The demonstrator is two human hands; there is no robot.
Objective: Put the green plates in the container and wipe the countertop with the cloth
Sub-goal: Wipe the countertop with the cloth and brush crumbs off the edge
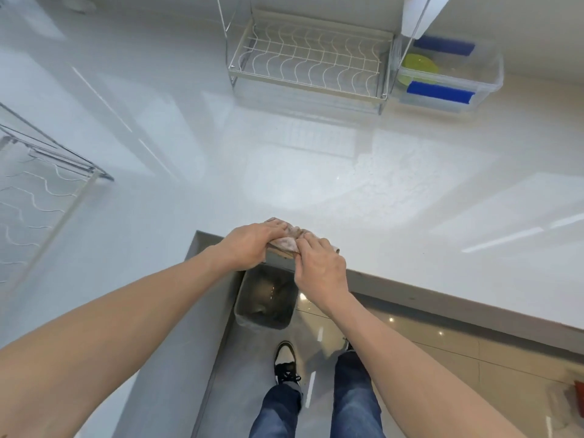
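Note:
A crumpled beige cloth lies at the inner corner of the white countertop, right at its front edge. My left hand grips the cloth's left side and my right hand pinches its right side. Most of the cloth is hidden under my fingers. Far back on the right, green plates stand inside a clear plastic container with blue handles. A damp wiped patch shows on the counter beyond the cloth.
A white wire dish rack stands at the back, touching the container's left side. Another wire rack sits on the left counter wing. A grey bin stands on the floor below the cloth, near my feet.

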